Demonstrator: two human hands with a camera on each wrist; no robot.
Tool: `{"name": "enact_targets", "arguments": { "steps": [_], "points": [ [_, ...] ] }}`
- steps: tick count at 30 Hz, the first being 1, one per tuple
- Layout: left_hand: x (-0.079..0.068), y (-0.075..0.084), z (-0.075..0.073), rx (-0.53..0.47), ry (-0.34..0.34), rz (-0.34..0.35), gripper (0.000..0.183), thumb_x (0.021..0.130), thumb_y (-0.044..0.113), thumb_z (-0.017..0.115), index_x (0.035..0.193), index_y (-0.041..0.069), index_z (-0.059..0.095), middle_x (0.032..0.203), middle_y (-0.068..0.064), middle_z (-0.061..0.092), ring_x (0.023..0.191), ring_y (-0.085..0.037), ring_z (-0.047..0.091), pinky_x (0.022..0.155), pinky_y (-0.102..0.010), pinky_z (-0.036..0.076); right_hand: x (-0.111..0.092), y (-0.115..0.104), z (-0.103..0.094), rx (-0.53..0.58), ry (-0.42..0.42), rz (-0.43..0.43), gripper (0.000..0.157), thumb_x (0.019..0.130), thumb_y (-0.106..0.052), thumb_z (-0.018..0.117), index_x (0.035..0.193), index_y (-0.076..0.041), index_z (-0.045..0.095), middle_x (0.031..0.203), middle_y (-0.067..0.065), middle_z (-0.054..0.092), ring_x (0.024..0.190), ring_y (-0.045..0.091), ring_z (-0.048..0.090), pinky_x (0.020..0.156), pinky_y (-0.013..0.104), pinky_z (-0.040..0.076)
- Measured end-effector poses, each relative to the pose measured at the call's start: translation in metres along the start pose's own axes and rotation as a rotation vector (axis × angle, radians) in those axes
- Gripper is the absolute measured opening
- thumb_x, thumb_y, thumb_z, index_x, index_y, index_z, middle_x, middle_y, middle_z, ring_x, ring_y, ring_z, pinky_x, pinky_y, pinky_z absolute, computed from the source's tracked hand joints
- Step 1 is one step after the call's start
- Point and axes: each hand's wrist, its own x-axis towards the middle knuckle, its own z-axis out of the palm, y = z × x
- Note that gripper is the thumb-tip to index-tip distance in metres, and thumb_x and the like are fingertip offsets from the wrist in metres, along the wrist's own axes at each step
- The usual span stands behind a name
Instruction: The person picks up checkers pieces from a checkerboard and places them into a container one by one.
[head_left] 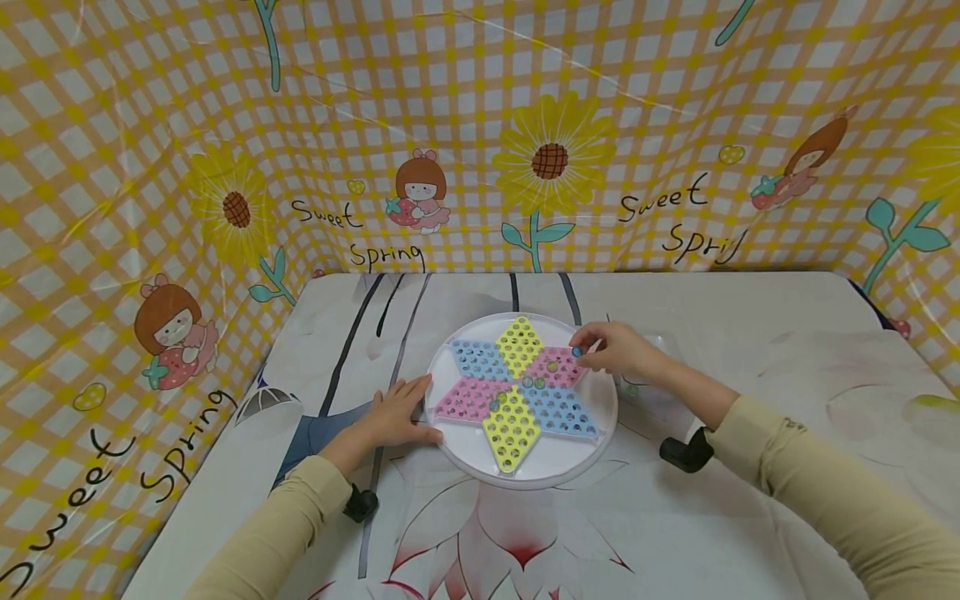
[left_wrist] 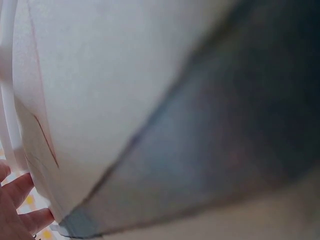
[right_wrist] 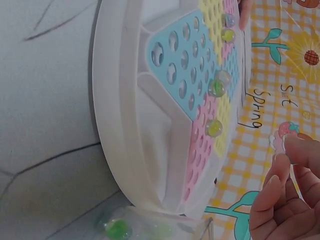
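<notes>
A round white Chinese checkers board (head_left: 457,454) with a pink, yellow and blue star lies on the table. My left hand (head_left: 395,414) rests at its left rim, fingers spread and nearly straight; its fingers also show in the left wrist view. Over the pink point at the right, my right hand (head_left: 617,348) pinches a small bluish marble (head_left: 577,352) between thumb and fingers. On the star sit several glass marbles, among them a yellowish marble (right_wrist: 214,127) on pink and a green marble (right_wrist: 217,88) near the middle.
Just right of the board stands a clear plastic container (right_wrist: 187,227), with a green marble (right_wrist: 117,229) inside. A floral cloth covers the table (head_left: 330,550). Behind and at the sides hangs a yellow checked curtain (head_left: 465,100) with sunflowers.
</notes>
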Motion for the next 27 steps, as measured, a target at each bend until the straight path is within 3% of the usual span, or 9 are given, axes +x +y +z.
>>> {"name": "enact_targets", "arguments": {
  "steps": [6,15,27],
  "points": [
    [-0.001,0.000,0.000,-0.005,0.001,-0.002,0.098,0.074,0.052,0.068,0.147,0.009,0.018,0.150,-0.015,0.022,0.137,-0.043,0.011,0.102,-0.067,0.007,-0.004,-0.003,-0.009,0.003,0.000,0.013,0.027,0.084,-0.010,0.062,0.109,0.001,0.057,0.099,0.014,0.055,0.075,0.018,0.052,0.069,0.035,0.051],
    [0.001,-0.002,0.002,0.005,0.006,0.000,0.098,0.074,0.053,0.068,0.147,0.010,0.018,0.150,-0.014,0.022,0.137,-0.043,0.011,0.102,-0.067,0.007,-0.008,0.000,-0.021,-0.011,0.055,-0.025,0.027,0.083,-0.011,0.064,0.107,0.001,0.058,0.096,0.014,0.056,0.074,0.019,0.051,0.058,0.026,0.048],
    [0.001,0.000,0.001,0.000,0.018,0.024,0.098,0.075,0.051,0.069,0.146,0.006,0.018,0.149,-0.017,0.023,0.136,-0.044,0.013,0.100,-0.069,0.009,-0.015,0.004,-0.039,-0.021,0.070,0.018,0.028,0.085,-0.014,0.062,0.109,0.000,0.057,0.101,0.016,0.055,0.078,0.021,0.054,0.063,0.027,0.048]
  ]
}}
